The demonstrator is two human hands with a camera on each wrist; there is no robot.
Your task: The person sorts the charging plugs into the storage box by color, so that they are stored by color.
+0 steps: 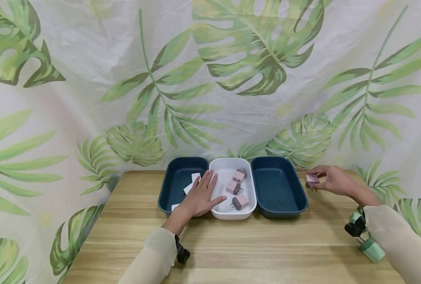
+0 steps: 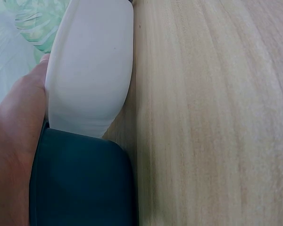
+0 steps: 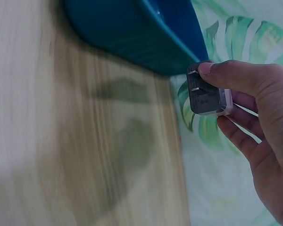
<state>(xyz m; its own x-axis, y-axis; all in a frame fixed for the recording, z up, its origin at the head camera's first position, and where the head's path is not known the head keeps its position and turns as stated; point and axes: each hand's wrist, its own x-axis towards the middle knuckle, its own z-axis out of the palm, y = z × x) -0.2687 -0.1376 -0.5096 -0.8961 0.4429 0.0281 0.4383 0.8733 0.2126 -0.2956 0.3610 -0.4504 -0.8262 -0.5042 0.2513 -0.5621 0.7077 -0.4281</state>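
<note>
My right hand (image 1: pixel 332 180) pinches a pink and grey charger plug (image 1: pixel 311 180) above the table, right of the right-hand dark blue bin. In the right wrist view the plug's grey face (image 3: pixel 201 94) shows two metal prongs, with the thumb on its edge. With fingers spread, my left hand (image 1: pixel 199 197) rests across the adjoining rims of the left dark blue bin (image 1: pixel 165 189) and the white bin (image 1: pixel 233 215). Three pink and grey plugs (image 1: pixel 239 202) lie in the white bin. Several white plugs (image 1: pixel 188 189) sit in the left bin, partly hidden by the hand.
The right dark blue bin (image 1: pixel 279 189) stands against the white bin, with no plugs visible inside. Green plugs (image 1: pixel 371 250) lie on the wooden table (image 1: pixel 260 248) by my right wrist, partly covered by it. A leaf-print cloth (image 1: pixel 253 118) hangs behind the table.
</note>
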